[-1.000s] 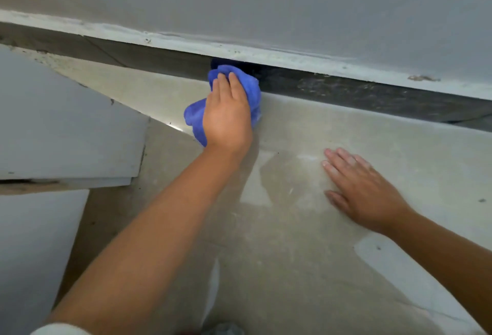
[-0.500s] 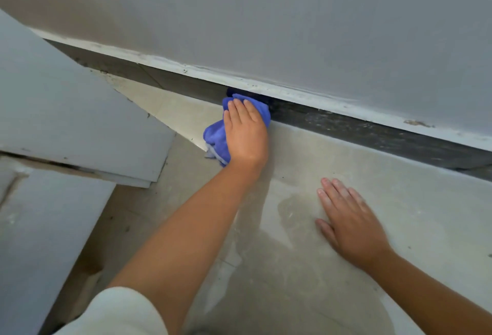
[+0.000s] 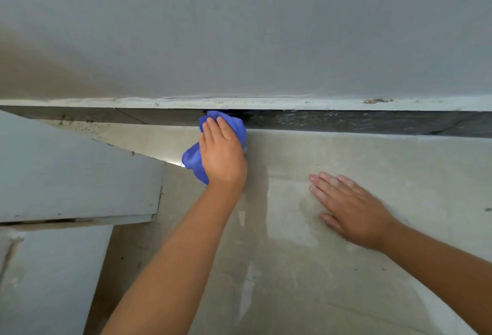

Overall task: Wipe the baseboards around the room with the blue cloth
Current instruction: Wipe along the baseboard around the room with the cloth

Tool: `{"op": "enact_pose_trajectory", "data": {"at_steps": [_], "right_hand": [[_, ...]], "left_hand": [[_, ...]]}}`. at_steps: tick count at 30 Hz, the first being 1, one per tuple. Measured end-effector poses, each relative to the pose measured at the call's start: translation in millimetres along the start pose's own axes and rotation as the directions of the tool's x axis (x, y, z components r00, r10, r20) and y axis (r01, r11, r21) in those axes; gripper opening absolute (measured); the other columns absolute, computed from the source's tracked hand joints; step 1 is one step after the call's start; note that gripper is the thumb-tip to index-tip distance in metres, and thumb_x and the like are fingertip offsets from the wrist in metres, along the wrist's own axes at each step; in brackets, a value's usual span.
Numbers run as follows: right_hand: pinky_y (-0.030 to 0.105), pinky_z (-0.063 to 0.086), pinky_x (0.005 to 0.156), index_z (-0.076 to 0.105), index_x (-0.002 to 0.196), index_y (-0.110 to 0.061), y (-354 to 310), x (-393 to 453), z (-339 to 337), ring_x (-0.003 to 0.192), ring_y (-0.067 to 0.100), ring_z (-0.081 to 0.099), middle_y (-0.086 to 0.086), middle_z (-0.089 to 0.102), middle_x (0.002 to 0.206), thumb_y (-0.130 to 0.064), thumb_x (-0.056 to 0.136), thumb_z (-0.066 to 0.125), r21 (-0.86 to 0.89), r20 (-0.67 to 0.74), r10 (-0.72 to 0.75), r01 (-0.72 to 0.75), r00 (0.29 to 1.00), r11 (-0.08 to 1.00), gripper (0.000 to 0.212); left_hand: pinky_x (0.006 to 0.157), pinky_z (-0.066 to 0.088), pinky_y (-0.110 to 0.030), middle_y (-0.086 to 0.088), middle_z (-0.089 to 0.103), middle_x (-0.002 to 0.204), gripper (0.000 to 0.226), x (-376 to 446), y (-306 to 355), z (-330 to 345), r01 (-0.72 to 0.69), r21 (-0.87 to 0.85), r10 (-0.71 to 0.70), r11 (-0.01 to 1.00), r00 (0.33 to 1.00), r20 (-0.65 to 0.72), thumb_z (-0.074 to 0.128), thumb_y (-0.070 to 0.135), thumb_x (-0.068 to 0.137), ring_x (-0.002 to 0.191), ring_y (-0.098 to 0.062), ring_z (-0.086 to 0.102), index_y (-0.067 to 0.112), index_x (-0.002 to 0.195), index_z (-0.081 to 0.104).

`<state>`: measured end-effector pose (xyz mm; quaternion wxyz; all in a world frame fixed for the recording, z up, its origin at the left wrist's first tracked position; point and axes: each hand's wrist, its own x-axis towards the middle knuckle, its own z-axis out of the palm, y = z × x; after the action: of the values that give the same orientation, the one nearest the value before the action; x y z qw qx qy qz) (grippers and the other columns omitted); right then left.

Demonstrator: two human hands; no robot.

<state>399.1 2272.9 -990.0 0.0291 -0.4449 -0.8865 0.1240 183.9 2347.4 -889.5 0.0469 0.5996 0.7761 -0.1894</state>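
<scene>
My left hand [image 3: 222, 152] presses the bunched blue cloth [image 3: 193, 160] against the dark baseboard [image 3: 346, 121], which runs along the foot of the grey wall. The fingers lie fairly straight over the top of the cloth, and the thumb is hidden. Right of the cloth the baseboard looks darker and streaked; left of it the strip is paler. A white painted strip [image 3: 266, 103] tops the baseboard. My right hand [image 3: 348, 209] lies flat on the floor, fingers spread, holding nothing.
Two grey flat panels [image 3: 74, 169] [image 3: 48, 276] lie overlapping on the floor at the left, close to my left forearm. The beige floor [image 3: 386, 164] shows pale smears and specks of dirt. A chipped spot [image 3: 376, 100] marks the white strip at the right.
My head has turned, so the baseboard now runs level across the view. The left hand stays on the cloth at the baseboard. The right hand remains flat on the floor.
</scene>
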Motion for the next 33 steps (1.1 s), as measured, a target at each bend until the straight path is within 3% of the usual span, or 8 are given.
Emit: {"op": "enact_pose_trajectory", "data": {"at_steps": [10,15,18,20,22,26,29,33], "right_hand": [[0.024,-0.005,0.115,0.039,0.125,-0.009,-3.7,-0.8,2.4,0.122,0.021,0.037,0.014,0.061,0.127,-0.043,0.099,-0.002,-0.036,0.009,0.007,-0.007,1.0,0.999,0.06],[0.022,-0.006,0.115,0.042,0.124,-0.006,-3.2,1.2,1.7,0.12,0.023,0.038,0.016,0.061,0.125,-0.045,0.099,-0.001,-0.03,0.016,-0.013,0.014,1.0,0.999,0.063],[0.022,-0.006,0.115,0.039,0.124,-0.008,-1.3,2.1,1.1,0.121,0.022,0.037,0.016,0.062,0.125,-0.045,0.099,-0.001,-0.026,0.021,-0.027,0.028,0.999,0.999,0.06],[0.022,-0.006,0.115,0.039,0.124,-0.008,-0.2,1.9,0.8,0.121,0.022,0.037,0.015,0.062,0.125,-0.045,0.098,-0.002,-0.033,0.023,-0.024,0.025,0.999,0.999,0.061],[0.022,-0.006,0.114,0.04,0.123,-0.009,0.2,1.4,0.6,0.121,0.022,0.037,0.014,0.062,0.126,-0.044,0.099,-0.002,-0.032,0.02,-0.016,0.017,1.0,0.999,0.06],[0.023,-0.006,0.115,0.04,0.124,-0.009,-1.4,-0.1,2.6,0.122,0.021,0.037,0.013,0.062,0.126,-0.043,0.099,-0.002,-0.037,0.002,-0.002,0.002,1.0,0.999,0.06],[0.023,-0.006,0.115,0.045,0.122,-0.008,-2.9,0.0,3.3,0.121,0.022,0.038,0.014,0.062,0.125,-0.043,0.099,-0.002,-0.019,-0.004,0.009,-0.009,1.0,1.0,0.063],[0.023,-0.004,0.115,0.054,0.12,-0.005,-4.5,-0.5,3.4,0.121,0.022,0.038,0.014,0.063,0.124,-0.043,0.099,-0.001,-0.023,-0.021,0.008,-0.009,1.0,1.0,0.07]], "left_hand": [[0.117,0.009,-0.031,-0.024,0.007,0.154,0.074,10.6,27.7,-5.5,0.093,-0.151,-0.092,0.984,0.996,0.014,0.043,0.026,0.097,0.145,-0.029,0.007,-0.011,0.144,-0.002],[0.117,0.009,-0.035,-0.026,0.011,0.153,0.065,-10.1,59.1,1.5,-0.074,-0.138,0.074,0.988,0.997,-0.002,0.04,0.015,0.098,0.144,-0.031,0.01,-0.012,0.144,0.002],[0.115,0.019,-0.034,-0.029,0.028,0.147,0.068,-21.4,62.9,2.5,-0.199,-0.059,0.187,0.978,0.968,-0.17,0.051,0.025,0.093,0.14,-0.031,0.025,-0.014,0.14,0.022],[0.117,0.005,-0.037,-0.029,0.008,0.152,0.062,-24.4,53.9,8.8,-0.283,-0.027,0.281,0.959,0.958,-0.061,0.036,0.017,0.099,0.144,-0.034,0.007,-0.013,0.144,0.003],[0.117,-0.002,-0.037,-0.025,-0.003,0.154,0.061,-21.8,37.0,12.2,-0.235,0.005,0.234,0.972,0.97,0.064,0.029,0.011,0.1,0.145,-0.032,-0.002,-0.009,0.144,-0.008],[0.117,0.011,-0.034,-0.024,0.007,0.154,0.07,-2.7,6.2,10.2,-0.058,0.012,0.057,0.998,0.994,0.096,0.041,0.017,0.097,0.144,-0.03,0.01,-0.008,0.145,-0.003],[0.11,0.028,-0.033,-0.023,0.026,0.147,0.066,17.7,2.4,4.6,0.071,-0.111,-0.052,0.991,0.985,0.162,0.047,0.012,0.093,0.136,-0.03,0.03,-0.009,0.144,0.01],[0.095,0.04,-0.041,-0.025,0.047,0.128,0.039,24.9,13.2,-0.3,0.101,-0.352,-0.065,0.931,0.992,0.111,0.045,0.0,0.089,0.117,-0.038,0.047,-0.006,0.128,0.04]]}}
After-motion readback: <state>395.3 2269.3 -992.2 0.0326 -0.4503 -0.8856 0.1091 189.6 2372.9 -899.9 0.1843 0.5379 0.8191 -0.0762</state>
